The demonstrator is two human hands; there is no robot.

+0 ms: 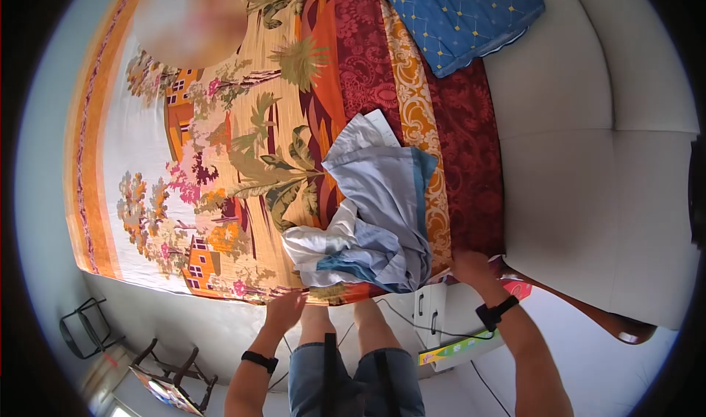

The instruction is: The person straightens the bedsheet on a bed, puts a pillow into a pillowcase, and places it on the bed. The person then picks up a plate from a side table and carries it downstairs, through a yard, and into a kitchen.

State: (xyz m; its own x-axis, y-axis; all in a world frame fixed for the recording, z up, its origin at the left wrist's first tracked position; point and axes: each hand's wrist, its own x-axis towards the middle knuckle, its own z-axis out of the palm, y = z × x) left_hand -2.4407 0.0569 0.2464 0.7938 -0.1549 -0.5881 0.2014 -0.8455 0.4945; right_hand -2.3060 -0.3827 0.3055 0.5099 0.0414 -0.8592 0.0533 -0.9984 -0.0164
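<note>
Your left hand [287,310] is at the near edge of a printed bedsheet [176,233], and your right hand [471,266] touches the same edge farther right, by the burgundy band; the view doesn't show how firmly either grips. Between them, just beyond the edge, you have a crumpled grey-blue and white cloth [382,204] with teal trim. Farther from you lies a blue patterned cloth [463,20], close to the grey padded headboard [566,182]. Below the bed's edge are your denim shorts [309,380] and a white cabinet [429,310] with dark handles.
</note>
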